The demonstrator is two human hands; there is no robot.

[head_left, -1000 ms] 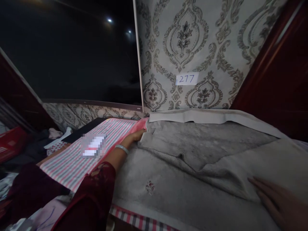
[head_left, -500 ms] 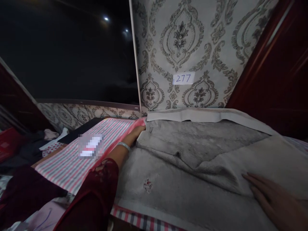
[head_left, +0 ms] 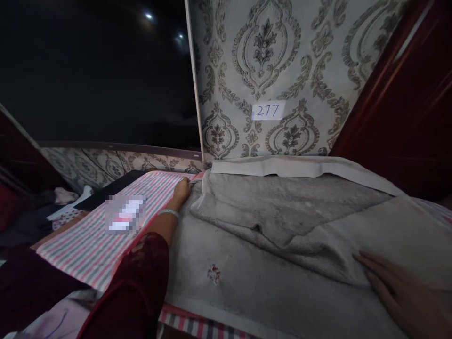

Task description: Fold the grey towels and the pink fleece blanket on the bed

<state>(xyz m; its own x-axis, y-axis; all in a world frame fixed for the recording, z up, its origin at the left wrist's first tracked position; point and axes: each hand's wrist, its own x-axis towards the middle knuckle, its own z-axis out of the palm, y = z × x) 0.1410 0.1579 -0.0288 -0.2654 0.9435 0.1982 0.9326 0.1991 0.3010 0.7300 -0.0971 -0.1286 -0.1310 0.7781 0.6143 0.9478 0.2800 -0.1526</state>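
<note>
A large grey cloth piece point(head_left: 268, 282) lies spread before me, with a folded flap, a pale band along its far edge and a small red floral mark. My left hand point(head_left: 182, 189), with a bracelet at the wrist, is closed at the far left corner, where a thin bit of the grey cloth stretches from its fingers. Its fingertips are partly hidden. My right hand point(head_left: 406, 292) lies flat on the cloth at the right, fingers stretched out. Underneath is a pink, white and grey striped cloth point(head_left: 86, 240).
Heaped clothes point(head_left: 35, 273) lie at the left, beside a dark flat panel point(head_left: 116, 188). A blurred-out item rests on the striped cloth. Behind stand a large dark screen point(head_left: 106, 75) and a patterned wall point(head_left: 264, 61) with a paper marked 277 point(head_left: 269, 110).
My left hand has moved left, off the cloth's corner and onto the striped cloth, drawing a thin bit of grey edge with it. My right hand stays flat. The view has shifted slightly.
</note>
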